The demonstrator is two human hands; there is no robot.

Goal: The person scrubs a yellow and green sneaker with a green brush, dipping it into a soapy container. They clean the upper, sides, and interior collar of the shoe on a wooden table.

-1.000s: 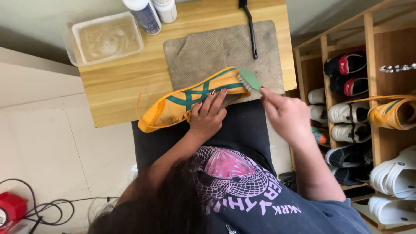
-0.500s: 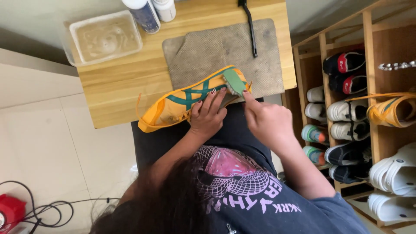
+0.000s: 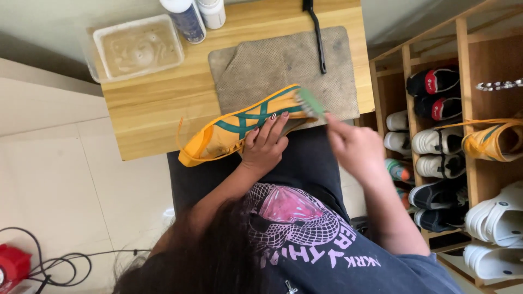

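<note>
At the near edge of the desk [image 3: 152,109], we have the orange shoe with green stripes [image 3: 245,122] lying on its side, its heel end hanging past the desk edge over our lap and its toe resting on the grey mat [image 3: 272,62]. Our left hand [image 3: 265,146] is closed over the shoe's lower side, fingers spread along the sole, pinning it down. Our right hand [image 3: 354,147] is wrapped around the handle of a green brush [image 3: 311,103], whose head sits against the toe end of the shoe. We judge the main risk to be the overhang: so much of the shoe is unsupported that a hard stroke at the toe could pivot it off the edge if the left hand slackens. The brush is blurred, so we cannot tell how firmly it presses; a stroke running off the toe might flick dirty drops onto our dark clothes or toward the shoe rack [image 3: 463,136] just beside the right edge. The tub of murky water [image 3: 139,46] at the far left corner, the two bottles [image 3: 196,13] beside it and the black tool [image 3: 316,32] at the far edge lie well apart from the hands, so a knock there seems unlikely.
</note>
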